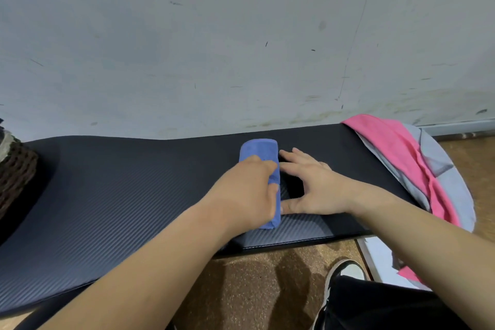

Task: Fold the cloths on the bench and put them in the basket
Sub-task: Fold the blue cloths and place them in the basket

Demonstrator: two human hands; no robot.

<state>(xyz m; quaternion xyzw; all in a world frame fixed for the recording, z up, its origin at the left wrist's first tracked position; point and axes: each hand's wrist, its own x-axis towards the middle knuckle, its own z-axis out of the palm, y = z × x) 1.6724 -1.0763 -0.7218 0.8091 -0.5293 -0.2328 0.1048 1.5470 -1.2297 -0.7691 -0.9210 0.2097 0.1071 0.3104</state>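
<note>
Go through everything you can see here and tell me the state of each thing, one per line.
blue cloth: folded into a narrow strip, on the bench.
pink cloth: unfolded, draped over the grey cloth.
grey cloth: unfolded, hanging off the bench's right end.
basket: at the left edge, contents not visible.
left hand: grips the blue cloth.
right hand: open, beside the blue cloth.

No text, label, brand, number or sign can be read anywhere in this view.
</note>
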